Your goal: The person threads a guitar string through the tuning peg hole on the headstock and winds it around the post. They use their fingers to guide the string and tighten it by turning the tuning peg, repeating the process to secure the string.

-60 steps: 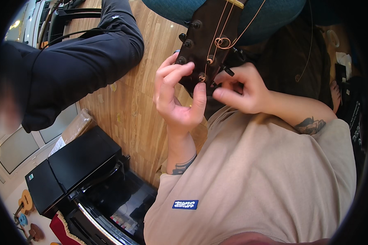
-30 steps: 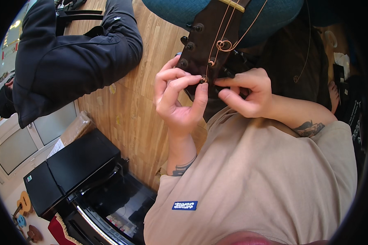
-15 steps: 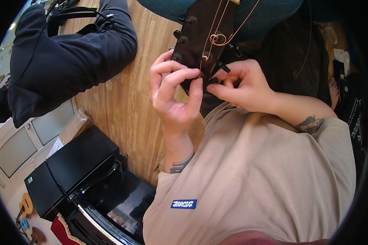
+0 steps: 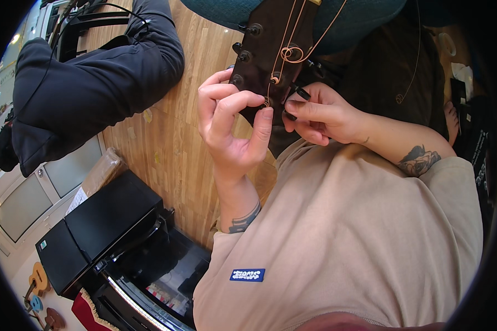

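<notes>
A dark guitar headstock (image 4: 262, 49) points toward me at the top centre, with black tuning pegs along both sides. Copper-coloured strings run down it, and one loose string curls into a loop (image 4: 292, 60) over its face. At the headstock's lower end, my left hand (image 4: 234, 124) pinches a string between thumb and forefinger beside a tuning post; its other fingers curl round the left edge. My right hand (image 4: 328, 113) is closed on a black tuning peg (image 4: 289, 116) at the lower right edge. Another black peg (image 4: 301, 92) sits just above those fingers.
Another person in dark clothes (image 4: 94, 99) sits bent over at the left. A glossy black cabinet (image 4: 113, 209), resembling a piano, stands at the lower left, with a wrapped package (image 4: 102, 171) behind it. Small guitars (image 4: 38, 278) hang beyond. A thin string (image 4: 419, 49) dangles at the upper right.
My right hand's fingers have shifted and turned around the tuning peg. My left hand keeps its pinch on the string, moving only slightly left with the view.
</notes>
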Demonstrator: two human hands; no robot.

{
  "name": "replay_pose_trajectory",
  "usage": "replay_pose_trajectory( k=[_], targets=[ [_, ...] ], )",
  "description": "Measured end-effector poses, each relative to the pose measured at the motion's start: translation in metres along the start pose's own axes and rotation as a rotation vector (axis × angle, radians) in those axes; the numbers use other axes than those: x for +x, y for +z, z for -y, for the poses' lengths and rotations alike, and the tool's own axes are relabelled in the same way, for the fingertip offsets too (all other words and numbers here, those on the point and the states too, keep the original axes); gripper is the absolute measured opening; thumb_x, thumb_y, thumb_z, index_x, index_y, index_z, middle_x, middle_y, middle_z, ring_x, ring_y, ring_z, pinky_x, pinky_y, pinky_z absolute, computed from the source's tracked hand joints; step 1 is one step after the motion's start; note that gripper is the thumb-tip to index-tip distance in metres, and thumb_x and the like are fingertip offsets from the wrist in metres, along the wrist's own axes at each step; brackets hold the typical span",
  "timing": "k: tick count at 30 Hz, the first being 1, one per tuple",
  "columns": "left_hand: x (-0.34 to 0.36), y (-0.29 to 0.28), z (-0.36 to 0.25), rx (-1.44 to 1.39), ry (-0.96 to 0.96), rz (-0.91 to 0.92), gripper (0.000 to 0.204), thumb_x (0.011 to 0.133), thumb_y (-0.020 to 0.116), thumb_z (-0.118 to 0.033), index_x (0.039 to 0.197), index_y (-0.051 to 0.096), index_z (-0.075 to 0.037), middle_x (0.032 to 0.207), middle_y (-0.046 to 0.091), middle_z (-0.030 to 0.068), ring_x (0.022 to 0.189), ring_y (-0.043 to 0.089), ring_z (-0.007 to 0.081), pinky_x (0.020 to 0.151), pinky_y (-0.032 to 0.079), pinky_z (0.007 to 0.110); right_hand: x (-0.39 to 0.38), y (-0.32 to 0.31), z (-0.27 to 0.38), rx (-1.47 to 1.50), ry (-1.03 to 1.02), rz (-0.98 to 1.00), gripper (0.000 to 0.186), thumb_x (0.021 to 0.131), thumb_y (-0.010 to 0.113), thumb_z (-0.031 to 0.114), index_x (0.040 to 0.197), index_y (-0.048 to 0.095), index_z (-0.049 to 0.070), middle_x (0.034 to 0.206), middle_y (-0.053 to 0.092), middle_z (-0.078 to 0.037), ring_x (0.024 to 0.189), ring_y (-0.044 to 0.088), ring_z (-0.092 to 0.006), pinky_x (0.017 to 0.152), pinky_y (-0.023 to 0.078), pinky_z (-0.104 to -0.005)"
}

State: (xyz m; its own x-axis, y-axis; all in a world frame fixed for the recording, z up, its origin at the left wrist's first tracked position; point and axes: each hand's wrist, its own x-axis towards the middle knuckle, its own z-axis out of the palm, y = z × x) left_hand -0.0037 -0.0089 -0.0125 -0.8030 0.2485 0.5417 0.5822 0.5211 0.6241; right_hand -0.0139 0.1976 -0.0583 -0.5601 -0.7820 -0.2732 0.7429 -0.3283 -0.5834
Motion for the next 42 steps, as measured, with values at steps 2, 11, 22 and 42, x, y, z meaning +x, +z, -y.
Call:
replay_pose_trajectory(
  k=[2, 11, 22, 42],
  targets=[
    [0.0, 0.0, 0.0, 0.008, 0.003, 0.004, 0.021, 0.076, 0.079, -0.006, 0.094, 0.068, -0.007, 0.091, 0.053, 0.0084, 0.098, 0.058, 0.0336, 0.1, 0.049, 0.052, 0.0, 0.001, -0.004, -0.001, -0.02, -0.039, 0.032, 0.093, 0.076, 0.026, 0.074, 0.064, 0.003, 0.054, 0.054, 0.0, 0.046, 0.048, -0.004, 0.047, 0.035, -0.0221],
    [0.001, -0.001, 0.001, 0.019, 0.016, 0.011, 0.023, 0.076, 0.08, -0.006, 0.096, 0.069, -0.007, 0.091, 0.053, 0.0084, 0.1, 0.058, 0.0358, 0.098, 0.05, 0.05, -0.005, 0.015, -0.018, -0.127, -0.201, -0.177, 0.03, 0.097, 0.07, 0.027, 0.084, 0.067, 0.0, 0.057, 0.056, 0.0, 0.049, 0.051, -0.0063, 0.047, 0.036, -0.0235],
    [-0.005, 0.002, 0.004, -0.038, -0.019, -0.016, 0.025, 0.079, 0.078, -0.004, 0.103, 0.073, -0.008, 0.089, 0.056, 0.0075, 0.097, 0.058, 0.0325, 0.099, 0.049, 0.051, 0.004, 0.006, -0.008, -0.009, -0.05, -0.106, 0.025, 0.092, 0.077, 0.023, 0.081, 0.065, 0.004, 0.056, 0.051, 0.004, 0.047, 0.042, -0.0042, 0.048, 0.034, -0.0234],
    [-0.002, -0.001, 0.004, -0.014, -0.027, -0.032, 0.023, 0.075, 0.081, -0.005, 0.095, 0.069, -0.008, 0.09, 0.058, 0.0086, 0.102, 0.059, 0.0368, 0.097, 0.05, 0.049, 0.006, -0.012, -0.019, 0.403, 0.081, 0.276, 0.021, 0.102, 0.063, 0.024, 0.089, 0.064, 0.008, 0.052, 0.047, 0.004, 0.042, 0.035, -0.0043, 0.046, 0.027, -0.0232]
  ],
)
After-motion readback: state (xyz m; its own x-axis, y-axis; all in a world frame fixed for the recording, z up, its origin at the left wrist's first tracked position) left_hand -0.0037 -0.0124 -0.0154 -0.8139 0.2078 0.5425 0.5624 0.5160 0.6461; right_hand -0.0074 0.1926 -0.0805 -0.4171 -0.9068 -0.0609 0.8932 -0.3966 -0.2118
